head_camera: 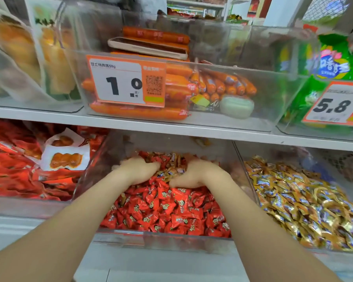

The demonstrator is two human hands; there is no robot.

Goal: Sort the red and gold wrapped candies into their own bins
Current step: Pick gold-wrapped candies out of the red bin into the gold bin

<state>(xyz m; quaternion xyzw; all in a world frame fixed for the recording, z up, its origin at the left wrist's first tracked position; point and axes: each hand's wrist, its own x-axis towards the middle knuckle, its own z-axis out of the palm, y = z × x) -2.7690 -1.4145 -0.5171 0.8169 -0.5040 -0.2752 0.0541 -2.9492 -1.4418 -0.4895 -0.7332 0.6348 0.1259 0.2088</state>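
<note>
My left grip (pixel 140 169) and right grip (pixel 192 174): fingers curled into candy; I cannot tell if they hold any.
Between them gold candies (pixel 172 171) lie atop red candies (pixel 171 208) in the middle bin (pixel 171 241); the gold bin (pixel 314 159) stands just right.

left hand (pixel 140 169), right hand (pixel 194 174) amid candies (pixel 171 208)

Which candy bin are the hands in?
The middle bin of red candies: left hand and right hand are in it. The right bin of gold candies has none.
</note>
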